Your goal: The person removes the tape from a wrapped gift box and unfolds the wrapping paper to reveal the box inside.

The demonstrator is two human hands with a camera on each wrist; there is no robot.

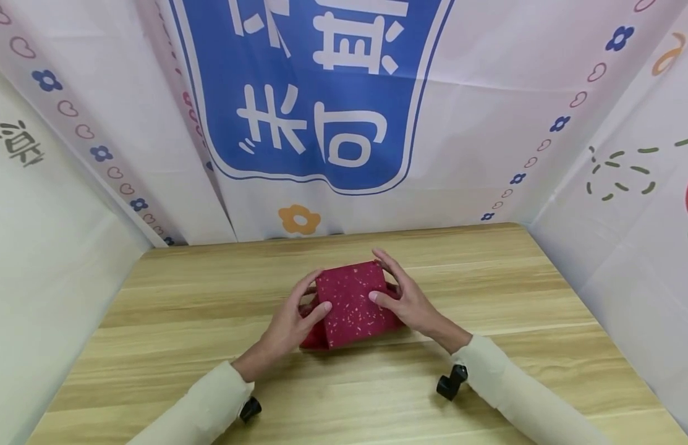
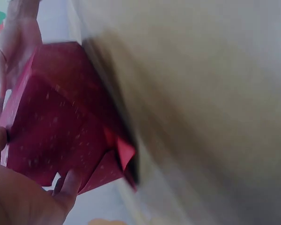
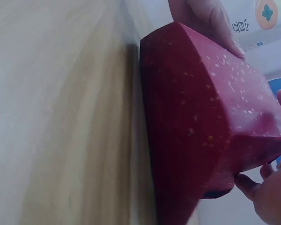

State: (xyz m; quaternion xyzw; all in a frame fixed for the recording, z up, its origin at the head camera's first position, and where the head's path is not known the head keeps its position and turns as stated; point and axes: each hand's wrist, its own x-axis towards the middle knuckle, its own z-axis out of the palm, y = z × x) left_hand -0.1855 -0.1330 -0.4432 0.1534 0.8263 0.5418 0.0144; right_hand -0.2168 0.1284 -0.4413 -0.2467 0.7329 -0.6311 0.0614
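Note:
A box shape in dark red paper with pale and gold flecks [image 1: 352, 309] sits mid-table, slightly turned. My left hand [image 1: 290, 318] holds its left side, thumb on the top face and fingers down behind the edge. From the right, my right hand [image 1: 413, 303] grips the opposite side the same way, its index finger reaching past the far corner. In the left wrist view, loose folded paper flaps [image 2: 114, 161] stick out at the left end. Paper also hangs open beside the right fingers [image 3: 246, 185] in the right wrist view. What lies inside the paper is hidden.
The wood-grain table [image 1: 182, 321] runs back to a white printed cloth wall [image 1: 460, 136] with a blue sign. White side panels [image 1: 627, 216] stand left and right. A black wrist camera [image 1: 452, 382] hangs below the right cuff, and another [image 1: 250, 409] below the left.

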